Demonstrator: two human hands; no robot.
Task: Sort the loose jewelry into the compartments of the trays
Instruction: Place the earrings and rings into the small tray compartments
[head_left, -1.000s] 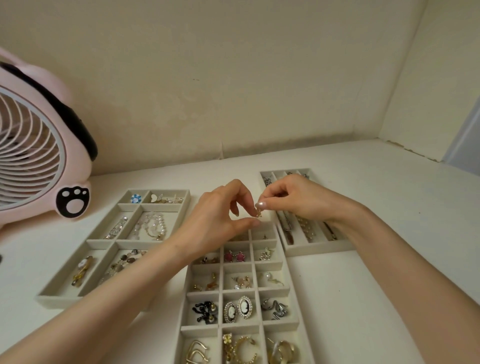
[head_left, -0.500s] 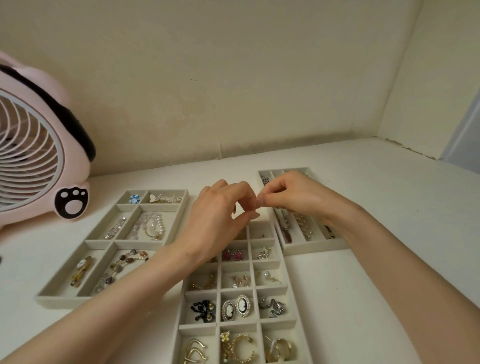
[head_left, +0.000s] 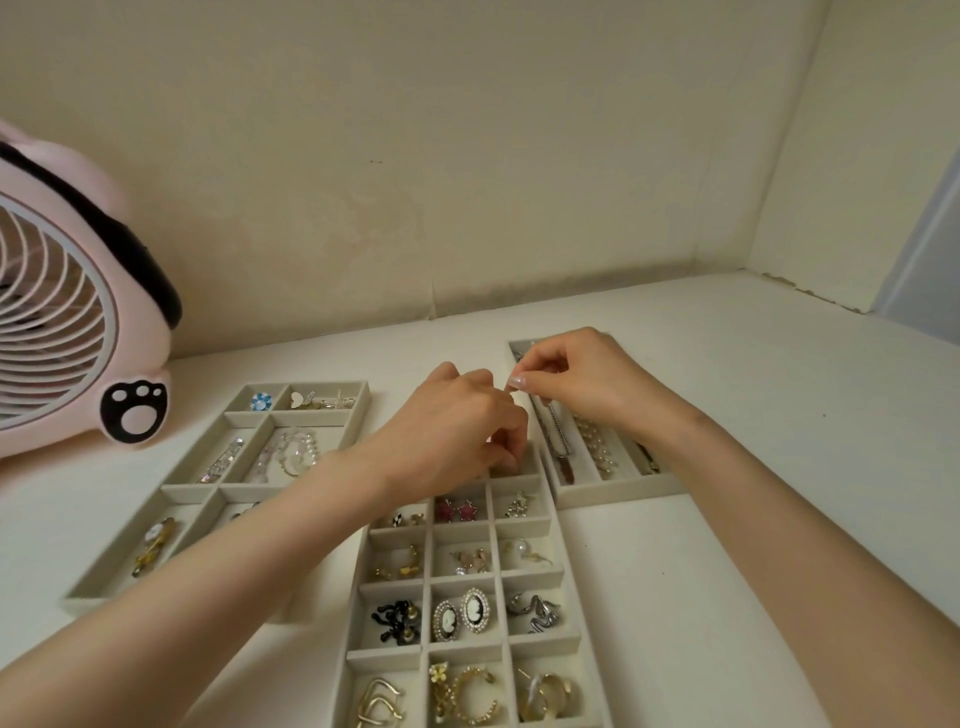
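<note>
Three beige divided trays lie on the white surface: a left tray (head_left: 249, 418) with bracelets and pins, a middle tray (head_left: 462, 534) with earring pairs, and a right tray (head_left: 618, 493) with chains and pearls. My left hand (head_left: 452, 431) reaches down with curled fingers into a far compartment of the middle tray and seems to pinch a small gold earring, which the fingertips hide. My right hand (head_left: 571, 379) hovers over the right tray's far end. Its thumb and forefinger are pressed together, and nothing shows between them.
A pink fan (head_left: 67, 322) with a paw print stands at the far left, close to the left tray. Walls close off the back and the right side. Bare white surface lies to the right of the trays.
The hands, which pinched a small gold earring together, have parted. My left hand dropped into the middle tray's far compartment, and my right hand stayed up.
</note>
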